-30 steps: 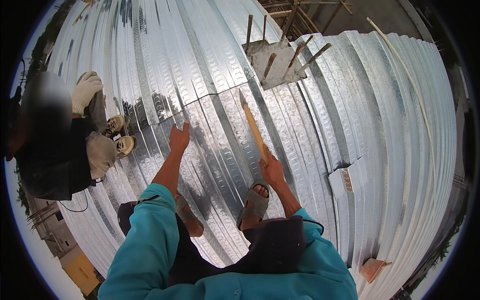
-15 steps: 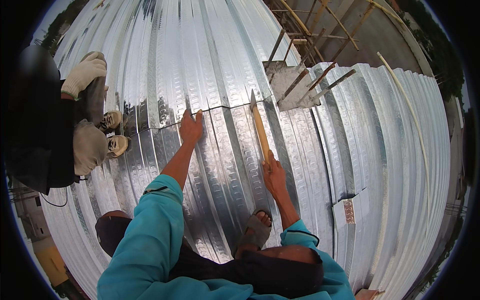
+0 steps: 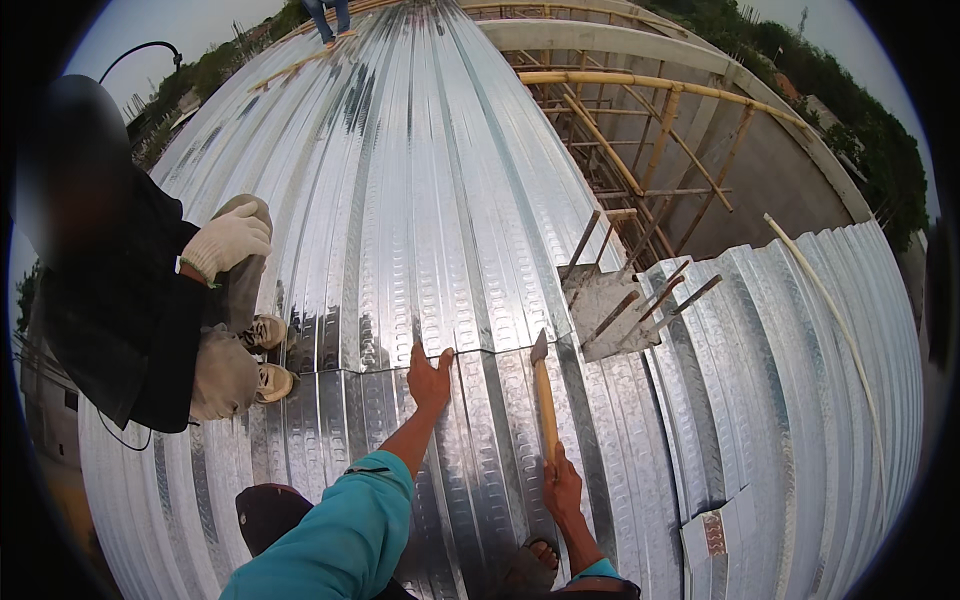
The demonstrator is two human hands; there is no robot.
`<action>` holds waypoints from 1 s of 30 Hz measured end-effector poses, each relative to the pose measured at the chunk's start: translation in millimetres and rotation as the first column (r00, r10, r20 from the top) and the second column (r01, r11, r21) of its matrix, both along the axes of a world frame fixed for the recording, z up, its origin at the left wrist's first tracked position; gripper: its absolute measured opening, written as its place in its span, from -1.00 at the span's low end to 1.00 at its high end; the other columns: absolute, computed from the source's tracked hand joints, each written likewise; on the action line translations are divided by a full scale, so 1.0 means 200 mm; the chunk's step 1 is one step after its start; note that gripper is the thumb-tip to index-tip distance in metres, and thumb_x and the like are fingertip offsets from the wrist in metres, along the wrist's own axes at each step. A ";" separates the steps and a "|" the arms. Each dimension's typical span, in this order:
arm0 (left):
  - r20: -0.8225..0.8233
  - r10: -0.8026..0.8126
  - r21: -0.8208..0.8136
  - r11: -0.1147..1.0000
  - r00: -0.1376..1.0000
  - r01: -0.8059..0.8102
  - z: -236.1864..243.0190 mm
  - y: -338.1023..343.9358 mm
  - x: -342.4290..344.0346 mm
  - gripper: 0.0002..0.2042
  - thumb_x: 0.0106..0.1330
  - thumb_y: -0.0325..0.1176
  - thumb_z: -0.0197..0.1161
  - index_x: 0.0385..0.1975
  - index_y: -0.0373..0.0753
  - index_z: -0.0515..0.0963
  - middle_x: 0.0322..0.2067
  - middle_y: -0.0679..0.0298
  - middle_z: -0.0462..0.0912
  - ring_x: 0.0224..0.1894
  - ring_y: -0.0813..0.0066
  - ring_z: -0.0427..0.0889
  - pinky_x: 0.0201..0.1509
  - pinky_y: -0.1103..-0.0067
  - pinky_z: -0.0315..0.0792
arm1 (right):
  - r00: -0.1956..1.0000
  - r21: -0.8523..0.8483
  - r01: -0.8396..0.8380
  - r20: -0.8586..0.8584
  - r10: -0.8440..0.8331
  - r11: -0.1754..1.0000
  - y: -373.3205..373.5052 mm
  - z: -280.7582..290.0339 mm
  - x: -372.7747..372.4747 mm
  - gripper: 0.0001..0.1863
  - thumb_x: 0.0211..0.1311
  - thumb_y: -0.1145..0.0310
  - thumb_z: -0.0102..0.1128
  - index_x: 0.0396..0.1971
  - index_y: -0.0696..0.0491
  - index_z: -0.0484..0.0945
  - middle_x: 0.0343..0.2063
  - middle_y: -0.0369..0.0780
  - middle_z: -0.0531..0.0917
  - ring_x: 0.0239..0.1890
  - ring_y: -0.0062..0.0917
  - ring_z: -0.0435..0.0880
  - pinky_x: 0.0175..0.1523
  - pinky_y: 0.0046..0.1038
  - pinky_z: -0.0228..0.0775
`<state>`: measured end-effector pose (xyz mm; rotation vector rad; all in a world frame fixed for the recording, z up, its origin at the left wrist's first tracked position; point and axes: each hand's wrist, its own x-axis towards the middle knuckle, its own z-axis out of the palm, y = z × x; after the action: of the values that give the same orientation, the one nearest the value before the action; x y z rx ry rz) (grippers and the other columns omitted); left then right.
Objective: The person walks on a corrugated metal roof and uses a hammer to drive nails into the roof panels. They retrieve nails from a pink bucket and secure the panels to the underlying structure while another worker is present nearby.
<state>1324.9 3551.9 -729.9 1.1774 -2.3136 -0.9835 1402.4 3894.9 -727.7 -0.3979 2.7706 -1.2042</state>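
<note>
Ribbed silver metal sheets (image 3: 450,200) lie underfoot, meeting at a crosswise seam. My left hand (image 3: 428,375) rests at this seam with fingers apart, the fingertips on the sheet's edge. My right hand (image 3: 561,480) is closed round the lower end of a long wooden-handled tool (image 3: 546,400), whose dark metal head lies at the seam to the right of my left hand. My sandalled foot shows beside my right wrist at the lower edge.
A gloved co-worker (image 3: 115,300) crouches close on the left. Rusty rebar (image 3: 615,318) sticks up from concrete (image 3: 600,340) at the right, beside a long pale strip (image 3: 826,305). Beyond are bamboo scaffolding (image 3: 660,140), a concrete wall and another person's legs (image 3: 330,20).
The view has tilted up, showing more roof and scaffolding ahead. My left hand has reached forward onto the seam; my right hand has moved forward with the tool still held.
</note>
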 end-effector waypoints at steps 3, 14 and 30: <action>-0.063 -0.073 0.023 0.997 0.995 0.075 0.02 0.01 0.03 -0.11 0.27 0.11 0.34 0.41 -0.42 0.18 0.35 -0.19 0.34 0.36 -0.15 0.36 0.42 0.21 0.24 | 0.999 0.020 0.021 -0.031 -0.020 1.000 -0.01 -0.01 -0.03 -0.44 0.38 0.28 0.19 0.34 0.09 0.38 -0.32 0.10 0.66 -0.36 0.02 0.69 -0.28 -0.07 0.55; 0.021 -0.041 0.008 0.999 0.999 0.041 0.01 0.00 0.06 -0.17 0.40 0.16 0.16 0.40 -0.46 0.19 0.32 -0.24 0.36 0.33 -0.21 0.38 0.39 0.19 0.28 | 0.999 0.073 0.039 0.015 -0.040 0.997 -0.05 -0.03 -0.06 -0.44 0.39 0.26 0.17 0.36 0.00 0.37 -0.25 0.05 0.65 -0.32 0.00 0.69 -0.28 -0.05 0.54; 0.035 -0.023 -0.049 0.998 0.999 0.025 0.01 -0.01 0.07 -0.19 0.40 0.16 0.17 0.38 -0.45 0.22 0.30 -0.21 0.39 0.31 -0.18 0.42 0.37 0.21 0.31 | 0.998 0.108 0.056 0.011 -0.058 0.993 -0.06 -0.07 -0.05 -0.44 0.40 0.26 0.15 0.37 -0.02 0.37 -0.23 0.03 0.64 -0.36 0.00 0.68 -0.30 -0.04 0.54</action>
<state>1339.5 3550.7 -728.3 1.1582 -2.3702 -0.9156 1391.8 3882.8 -741.6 -0.3013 2.8364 -1.0586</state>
